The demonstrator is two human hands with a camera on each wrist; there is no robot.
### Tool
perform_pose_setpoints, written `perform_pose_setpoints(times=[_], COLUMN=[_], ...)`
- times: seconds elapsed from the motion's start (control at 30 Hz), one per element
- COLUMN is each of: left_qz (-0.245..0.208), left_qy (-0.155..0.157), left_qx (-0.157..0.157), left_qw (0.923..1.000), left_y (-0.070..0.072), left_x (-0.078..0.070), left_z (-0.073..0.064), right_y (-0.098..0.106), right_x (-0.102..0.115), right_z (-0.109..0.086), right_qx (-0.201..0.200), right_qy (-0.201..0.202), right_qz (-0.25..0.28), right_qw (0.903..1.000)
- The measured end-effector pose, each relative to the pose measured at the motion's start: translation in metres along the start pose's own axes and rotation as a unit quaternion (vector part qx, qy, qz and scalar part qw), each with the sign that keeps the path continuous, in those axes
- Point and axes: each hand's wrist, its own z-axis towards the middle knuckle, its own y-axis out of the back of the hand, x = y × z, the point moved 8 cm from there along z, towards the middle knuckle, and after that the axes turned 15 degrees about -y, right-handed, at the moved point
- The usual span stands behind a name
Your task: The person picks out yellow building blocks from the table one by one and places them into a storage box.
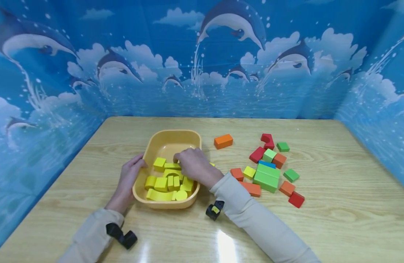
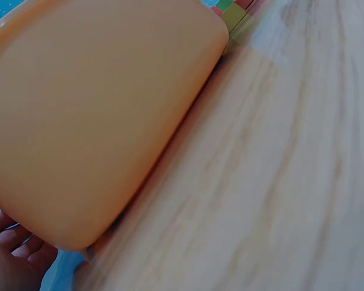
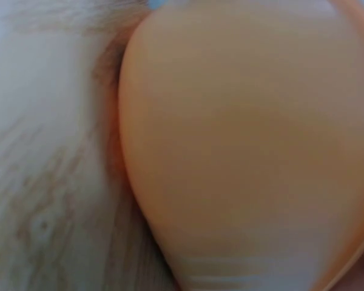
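1. On the left half of the wooden table (image 1: 320, 226), a tan tub (image 1: 166, 205) stood upright, holding a cluster of yellow blocks (image 1: 161, 183) in its near and middle parts: cubes, slim bars, an arch, a round piece and a long curved one.

2. The tub's long axis ran from near to far, its far end leaning slightly right. The long curved block (image 1: 159, 195) lay crosswise by the near wall.

3. The left hand (image 1: 126, 179) was against the tub's left side, its forearm coming up from the lower left; whether it gripped the wall, I could not tell.

4. The right hand (image 1: 196, 166) reached over the right rim, palm down, fingers bent toward the blocks. The fingertips were hidden, so I could not tell whether they pinched one.

5. Right of the tub lay an orange block (image 1: 223, 141), long axis roughly left to right; farther right, a loose group held green blocks (image 1: 266, 178), red blocks (image 1: 257, 155) and a small yellow cube (image 1: 249, 172).

6. Behind hung a dolphin-printed backdrop (image 1: 208, 95).
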Motion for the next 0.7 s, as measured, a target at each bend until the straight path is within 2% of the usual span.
perform_pose_setpoints(times=[0.2,0.37,0.47,0.6,0.7], left_qz=[-0.004,0.007,0.010,0.009,0.009], left_qy=[0.003,0.009,0.011,0.013,0.014], left_qx=[0.003,0.007,0.008,0.009,0.009], left_qw=[1.0000,0.9999,0.9999,0.9998,0.9998], left_y=[0.000,0.000,0.000,0.000,-0.001], left_x=[0.002,0.004,0.004,0.003,0.002], left_z=[0.000,-0.001,-0.001,-0.001,0.001], right_y=[-0.008,-0.010,-0.009,0.009,0.035], right_x=[0.000,0.000,-0.001,-0.005,-0.016], right_z=[-0.002,-0.002,-0.002,-0.004,-0.011], right_qx=[0.036,0.044,0.043,0.007,-0.053], right_qy=[0.003,0.001,0.005,0.026,0.049], right_qz=[-0.027,-0.031,-0.017,0.039,0.086], right_qw=[0.9990,0.9986,0.9989,0.9989,0.9937])
